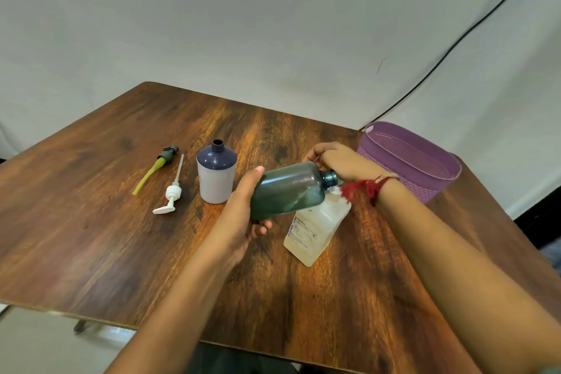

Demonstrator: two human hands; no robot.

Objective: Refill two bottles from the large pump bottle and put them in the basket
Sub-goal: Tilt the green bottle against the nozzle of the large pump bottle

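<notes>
My left hand [243, 215] grips the base of a translucent green bottle [288, 191], tipped nearly flat with its open blue neck pointing right over the top of a white bottle [315, 228]. The white bottle stands on the table and holds pale liquid. My right hand [337, 159] is closed around the green bottle's neck end, above the white bottle's mouth, which is hidden. A grey bottle with a dark blue top [216, 174] stands uncapped to the left. The purple basket [419, 161] sits at the right rear.
Two pump heads lie on the wooden table [121, 237] at the left: a white one [171, 194] and a grey one with a yellow tube [156, 165]. A black cable [455, 42] runs down the white backdrop. The table edge is close at the bottom.
</notes>
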